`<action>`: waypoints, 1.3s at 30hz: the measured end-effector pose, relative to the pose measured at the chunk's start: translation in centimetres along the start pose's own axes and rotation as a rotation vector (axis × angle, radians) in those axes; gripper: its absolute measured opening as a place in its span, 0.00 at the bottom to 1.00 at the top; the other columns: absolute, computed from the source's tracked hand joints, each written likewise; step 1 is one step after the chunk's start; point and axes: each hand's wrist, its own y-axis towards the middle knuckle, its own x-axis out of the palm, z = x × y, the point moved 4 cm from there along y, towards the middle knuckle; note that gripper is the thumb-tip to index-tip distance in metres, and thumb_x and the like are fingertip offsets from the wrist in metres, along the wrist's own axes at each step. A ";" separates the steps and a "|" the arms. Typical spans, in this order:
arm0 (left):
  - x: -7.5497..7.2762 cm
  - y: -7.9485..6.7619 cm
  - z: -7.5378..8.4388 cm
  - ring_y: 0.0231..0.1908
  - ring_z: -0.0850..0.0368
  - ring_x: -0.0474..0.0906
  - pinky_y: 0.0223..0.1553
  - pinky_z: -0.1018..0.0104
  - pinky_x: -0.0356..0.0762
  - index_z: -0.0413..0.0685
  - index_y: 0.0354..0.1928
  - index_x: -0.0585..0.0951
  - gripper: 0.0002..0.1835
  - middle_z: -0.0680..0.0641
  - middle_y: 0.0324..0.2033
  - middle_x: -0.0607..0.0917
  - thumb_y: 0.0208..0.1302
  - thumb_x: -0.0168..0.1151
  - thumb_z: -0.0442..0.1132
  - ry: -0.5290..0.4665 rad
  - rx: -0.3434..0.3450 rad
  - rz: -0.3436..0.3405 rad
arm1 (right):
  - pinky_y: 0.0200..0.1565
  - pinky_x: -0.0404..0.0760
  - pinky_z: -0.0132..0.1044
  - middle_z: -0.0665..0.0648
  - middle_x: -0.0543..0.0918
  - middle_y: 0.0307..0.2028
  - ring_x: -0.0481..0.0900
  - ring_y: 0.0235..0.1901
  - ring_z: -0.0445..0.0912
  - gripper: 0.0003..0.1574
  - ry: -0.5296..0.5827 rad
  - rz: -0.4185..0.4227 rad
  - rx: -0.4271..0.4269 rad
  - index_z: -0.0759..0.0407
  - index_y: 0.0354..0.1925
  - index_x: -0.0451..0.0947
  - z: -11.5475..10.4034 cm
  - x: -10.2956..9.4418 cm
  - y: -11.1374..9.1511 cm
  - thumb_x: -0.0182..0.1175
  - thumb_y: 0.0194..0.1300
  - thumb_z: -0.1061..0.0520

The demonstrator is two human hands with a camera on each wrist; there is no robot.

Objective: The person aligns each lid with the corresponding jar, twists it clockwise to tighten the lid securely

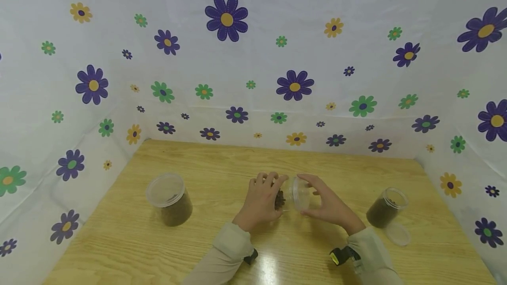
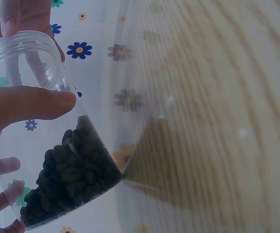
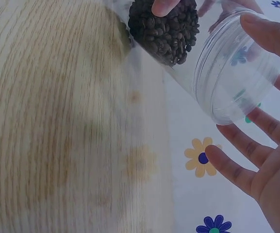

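A pale sleeve (image 1: 222,254) and a black wrist strap (image 1: 250,257) lie nearest, behind the grip. Ahead of them, the left hand (image 1: 259,201) is wrapped round the body of a clear jar (image 1: 288,198), thumb on one side and fingers on the other. The right hand (image 1: 332,205) pinches the same jar's ribbed rim between thumb and fingers, some fingers spread free. The jar is thus between both hands, tilted well over, its rim end toward the right hand; dark beans (image 1: 279,200) are heaped in the base end, by the left palm. Whether a lid covers the rim, I cannot tell. Right of the grip, a clear round disc (image 1: 398,235) lies just beside a smaller jar (image 1: 382,211) of dark contents. Left of it, well apart, stands a lidded jar (image 1: 176,209). Beyond the grip, the wooden table (image 1: 222,159) meets a flower-printed sheet (image 1: 253,60).
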 end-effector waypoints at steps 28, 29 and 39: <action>0.1 0.0 -0.1 0.51 0.50 0.69 0.43 0.54 0.72 0.62 0.64 0.61 0.52 0.51 0.54 0.70 0.33 0.75 0.62 0.002 -0.008 -0.015 | 0.47 0.77 0.53 0.63 0.68 0.61 0.75 0.51 0.56 0.55 -0.019 0.030 0.120 0.53 0.71 0.53 0.6 0.4 0.1 0.71 0.51 0.48; 0.0 0.0 -0.1 0.51 0.49 0.68 0.43 0.54 0.72 0.62 0.64 0.61 0.52 0.51 0.54 0.70 0.33 0.75 0.62 -0.001 -0.009 -0.017 | 0.48 0.76 0.55 0.63 0.68 0.62 0.75 0.52 0.57 0.56 -0.017 0.030 0.119 0.53 0.71 0.53 0.5 0.4 0.1 0.71 0.51 0.48; -0.3 0.0 -0.1 0.51 0.49 0.69 0.43 0.54 0.71 0.62 0.64 0.61 0.52 0.51 0.54 0.71 0.34 0.75 0.61 -0.032 -0.012 -0.025 | 0.61 0.63 0.63 0.61 0.58 0.70 0.58 0.67 0.61 0.61 -0.025 0.023 -0.026 0.49 0.70 0.53 0.1 0.0 0.0 0.75 0.43 0.57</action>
